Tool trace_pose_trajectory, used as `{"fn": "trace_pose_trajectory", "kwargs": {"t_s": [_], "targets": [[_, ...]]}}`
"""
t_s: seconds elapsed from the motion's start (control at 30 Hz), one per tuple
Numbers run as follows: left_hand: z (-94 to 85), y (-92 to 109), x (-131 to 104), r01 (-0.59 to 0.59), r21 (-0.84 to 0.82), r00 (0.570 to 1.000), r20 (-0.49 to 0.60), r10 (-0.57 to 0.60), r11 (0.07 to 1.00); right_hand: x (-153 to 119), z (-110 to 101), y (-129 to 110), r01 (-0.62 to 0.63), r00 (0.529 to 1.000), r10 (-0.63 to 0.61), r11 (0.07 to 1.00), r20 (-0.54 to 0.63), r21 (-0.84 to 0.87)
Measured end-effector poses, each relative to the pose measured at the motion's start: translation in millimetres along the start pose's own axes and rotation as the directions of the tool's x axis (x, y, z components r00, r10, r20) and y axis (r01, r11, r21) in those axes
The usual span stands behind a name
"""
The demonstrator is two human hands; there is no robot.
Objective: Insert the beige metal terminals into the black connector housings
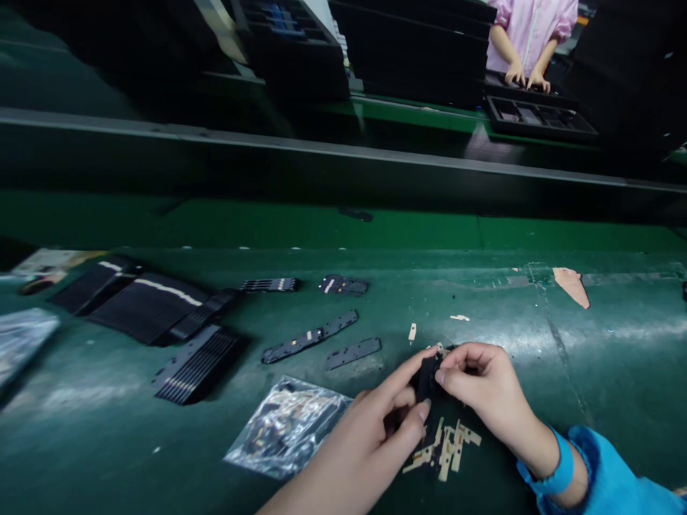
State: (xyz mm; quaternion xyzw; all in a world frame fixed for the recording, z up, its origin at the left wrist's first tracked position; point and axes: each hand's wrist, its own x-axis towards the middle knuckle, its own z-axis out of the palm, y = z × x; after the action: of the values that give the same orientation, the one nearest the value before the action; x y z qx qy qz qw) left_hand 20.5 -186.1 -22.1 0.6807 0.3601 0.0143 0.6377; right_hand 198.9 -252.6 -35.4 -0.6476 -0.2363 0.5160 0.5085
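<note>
Between the thumb and fingers of my left hand point(378, 436) is a small black plastic part point(427, 379), held tilted above the green table. My right hand point(486, 383) meets its upper end, thumb and index finger pinched together there. A tiny pale piece point(441, 350) shows at that end, partly covered by the fingertips, so I cannot make out what the right fingers hold. Just below both hands lies a loose pile of cream-coloured flat pieces point(449, 450). One more cream piece point(412, 332) lies beyond the left fingertips.
A clear plastic bag of small parts point(287, 429) lies left of my left hand. Black strips point(351, 352) and stacked black parts point(198, 365) spread farther left. A brown scrap point(572, 287) lies at right. Behind the grey rail point(322, 146), a person in pink point(529, 36) works over a black tray point(542, 118).
</note>
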Motion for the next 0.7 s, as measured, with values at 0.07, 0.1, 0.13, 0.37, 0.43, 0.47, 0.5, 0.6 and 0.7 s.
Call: {"fn": "trace_pose_trajectory", "kwargs": {"t_s": [0.07,0.1,0.13,0.37,0.43,0.47,0.5,0.6,0.7], "targets": [[0.3,0.7,-0.2,0.002,0.003,1.000,-0.003,-0.002,1.000,0.3,-0.3,1.8,0.002,1.000,-0.002,1.000,0.003,-0.002],[0.5,1.0,-0.5,0.004,0.002,1.000,-0.001,-0.004,1.000,0.5,-0.4,2.5,0.002,1.000,-0.002,1.000,0.005,-0.001],[0.7,1.3,-0.9,0.006,0.001,1.000,0.004,-0.006,1.000,0.6,-0.4,2.9,0.002,1.000,-0.002,1.000,0.005,-0.001],[0.3,0.9,-1.7,0.007,-0.006,1.000,0.006,-0.007,1.000,1.1,0.7,0.9,-0.007,1.000,0.007,1.000,0.002,0.014],[0.4,0.6,-1.6,0.009,-0.009,1.000,0.009,-0.008,1.000,0.9,1.0,-0.2,-0.010,1.000,0.010,1.000,0.003,0.020],[0.6,0.7,-1.6,0.008,-0.010,1.000,0.011,-0.008,1.000,0.8,1.0,-0.5,-0.009,1.000,0.009,1.000,0.001,0.021],[0.9,0.8,-1.7,0.005,-0.011,1.000,0.012,-0.005,1.000,0.6,1.0,-0.7,-0.008,1.000,0.008,1.000,0.001,0.022],[1.5,0.8,-1.6,-0.004,-0.007,1.000,-0.001,0.004,1.000,0.1,0.8,-0.4,-0.010,1.000,0.010,1.000,0.003,0.019],[1.3,-1.0,-1.2,-0.008,-0.007,1.000,-0.012,0.008,1.000,-0.1,1.0,0.0,-0.012,1.000,0.012,0.999,0.001,0.030]]}}
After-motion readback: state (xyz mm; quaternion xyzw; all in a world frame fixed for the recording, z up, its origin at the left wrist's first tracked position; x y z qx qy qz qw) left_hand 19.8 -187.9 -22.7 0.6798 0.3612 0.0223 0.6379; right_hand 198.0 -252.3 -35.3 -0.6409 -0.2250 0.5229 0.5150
